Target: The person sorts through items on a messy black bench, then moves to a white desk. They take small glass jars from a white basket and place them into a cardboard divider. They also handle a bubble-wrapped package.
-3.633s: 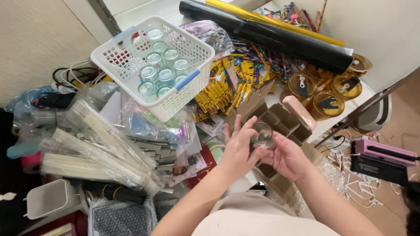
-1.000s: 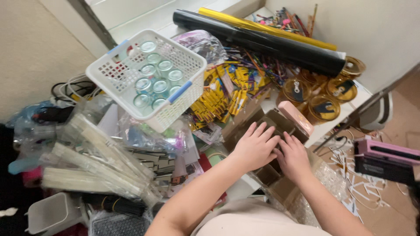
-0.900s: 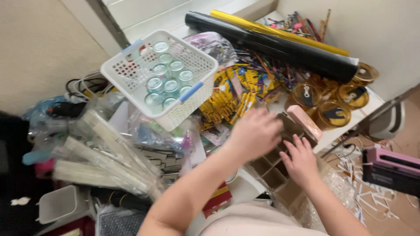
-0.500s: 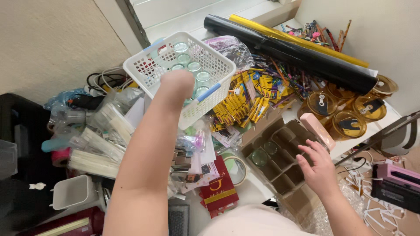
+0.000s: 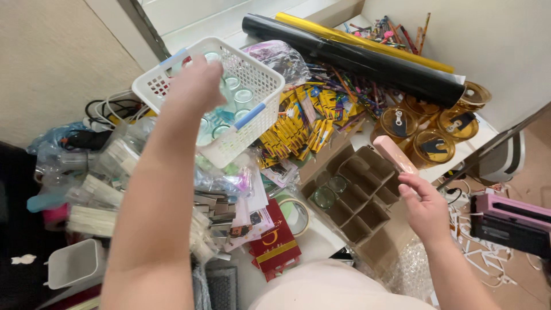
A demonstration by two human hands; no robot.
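Small clear glass jars (image 5: 244, 97), packed upright in a white plastic basket (image 5: 261, 123), lying directly beneath the left hand (image 5: 195, 86) reaching in over the rim. Left fingers hidden behind the back of the hand; impossible to tell whether spread or closed on a jar. Nearer the body, right hand (image 5: 426, 206) held loosely open, fingers (image 5: 408, 190) empty, hovering at the edge of a brown cardboard divider tray (image 5: 359, 195). Two glass jars (image 5: 325, 197) already seated in cells of that tray, left of the right fingers. Just beyond the right fingertips, a pink flat case (image 5: 396, 155); farther out, amber lidded jars (image 5: 430, 146), yellow packets (image 5: 298, 123), a long black roll (image 5: 356, 54). Best done, on this showing, by pinching one jar by its rim, lifting straight up clear of its neighbours, steadying the tray with the free hand.
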